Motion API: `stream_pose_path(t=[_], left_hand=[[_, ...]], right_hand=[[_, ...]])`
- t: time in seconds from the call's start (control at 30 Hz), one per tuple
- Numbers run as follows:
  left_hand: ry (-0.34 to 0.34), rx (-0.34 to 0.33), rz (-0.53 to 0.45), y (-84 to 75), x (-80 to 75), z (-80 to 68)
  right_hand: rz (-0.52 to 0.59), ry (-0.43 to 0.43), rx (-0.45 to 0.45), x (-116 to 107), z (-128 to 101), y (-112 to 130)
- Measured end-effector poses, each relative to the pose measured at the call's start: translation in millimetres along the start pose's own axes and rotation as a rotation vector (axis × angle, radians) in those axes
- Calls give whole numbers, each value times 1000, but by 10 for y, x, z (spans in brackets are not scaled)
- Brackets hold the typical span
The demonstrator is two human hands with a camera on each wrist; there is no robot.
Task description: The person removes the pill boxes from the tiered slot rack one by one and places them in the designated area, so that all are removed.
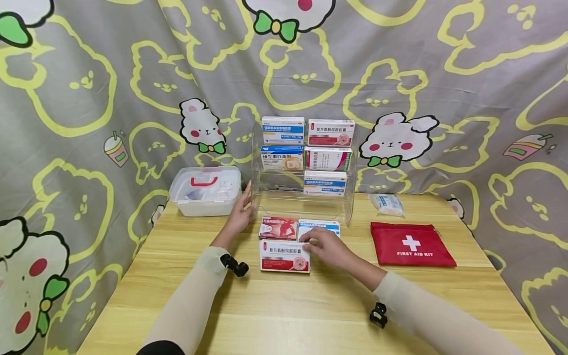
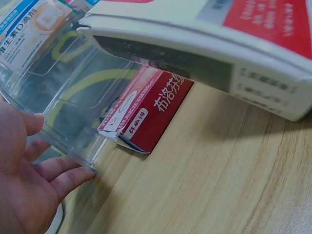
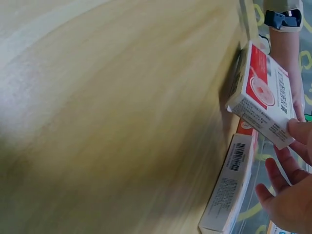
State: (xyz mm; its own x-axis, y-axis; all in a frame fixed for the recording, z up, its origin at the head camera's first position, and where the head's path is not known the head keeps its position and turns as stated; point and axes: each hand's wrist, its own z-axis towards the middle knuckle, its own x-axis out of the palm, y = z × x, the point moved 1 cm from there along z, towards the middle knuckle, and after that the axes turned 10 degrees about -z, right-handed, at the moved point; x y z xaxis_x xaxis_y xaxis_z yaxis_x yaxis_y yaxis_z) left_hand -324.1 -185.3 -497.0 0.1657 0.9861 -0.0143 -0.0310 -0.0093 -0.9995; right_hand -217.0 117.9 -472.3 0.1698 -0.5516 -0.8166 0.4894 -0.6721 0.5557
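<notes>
My right hand [image 1: 328, 249] pinches a white-and-red medicine box [image 1: 284, 257] by its right end, thumb against one face. The box is held tilted above the table in the right wrist view. My left hand [image 1: 241, 214] touches the left side of a clear tiered display rack [image 1: 275, 207], its fingers extended along the lower corner in the left wrist view. Just in front of the rack lie a red medicine box [image 1: 278, 228] and a blue-and-white medicine box [image 1: 318, 228], the latter partly hidden by my right hand.
Several medicine boxes [image 1: 284, 130] stand on the rack's upper tiers. A lidded clear plastic case [image 1: 206, 192] sits to the left. On the right are a red first aid pouch [image 1: 412, 245] and a small plastic-wrapped packet [image 1: 387, 204]. A patterned curtain [image 1: 306, 69] hangs behind the table [image 1: 284, 315].
</notes>
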Motion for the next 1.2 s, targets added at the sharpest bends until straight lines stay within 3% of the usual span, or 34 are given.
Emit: stream_pose_path(t=[0.5,0.8,1.2], left_hand=[[-32,37,37,6,24,-27],[-1,-34,-5,-78,17,-31],[-6,40,24,7,18,-18]], right_hand=[[-85,-13,-61,179,6,-72],[-121,-31,-67,223,-17,-70],[-159,-10,-111,206,-59,-51]])
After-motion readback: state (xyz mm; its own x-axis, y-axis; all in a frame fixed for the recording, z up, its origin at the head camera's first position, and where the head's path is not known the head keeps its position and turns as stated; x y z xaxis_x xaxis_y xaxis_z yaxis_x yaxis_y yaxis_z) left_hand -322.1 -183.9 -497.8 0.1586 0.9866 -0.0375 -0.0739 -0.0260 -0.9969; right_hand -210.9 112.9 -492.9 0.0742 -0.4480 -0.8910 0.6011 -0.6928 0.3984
